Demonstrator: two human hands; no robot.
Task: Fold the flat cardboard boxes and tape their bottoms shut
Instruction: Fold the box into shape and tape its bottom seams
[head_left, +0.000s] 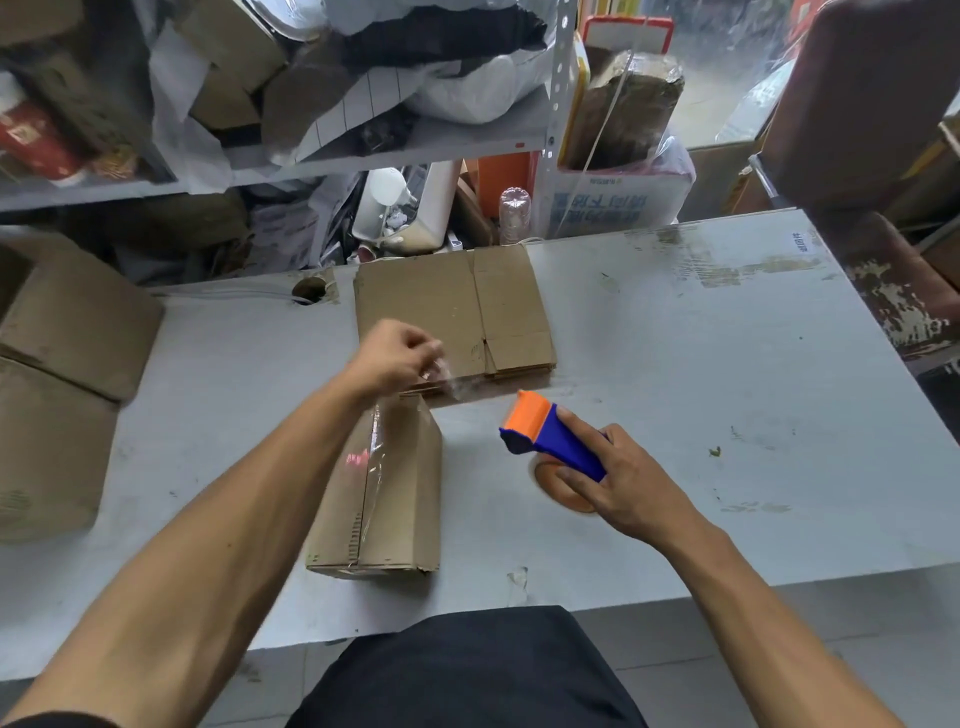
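Head view looks down on my grey table (675, 364), where the folded box (400, 483) lies just in front of me, its flaps closed and a strip of clear tape (375, 467) running along the seam. My left hand (395, 356) is raised over the far end of that box, fingers curled, and it pinches the loose end of the tape between thumb and fingertips; I judge I hold it up so the sticky side does not fold back on itself before I lay it over the far edge. My right hand (618, 483) grips the blue and orange tape dispenser (550, 434), fingers wrapped round its body and thumb on the roll beneath, off to the right of the box and apart from it. It looks as if the strip is already cut, since I see no tape running from the dispenser to the box, though clear film is hard to make out here. Beyond the box, toward the back of the table, a stack of flat boxes (452, 306) waits within easy reach for the next fold. To my left, finished boxes (62, 364) sit at the table's edge, out of the way. Next, I think, the loose end needs pressing down smooth.
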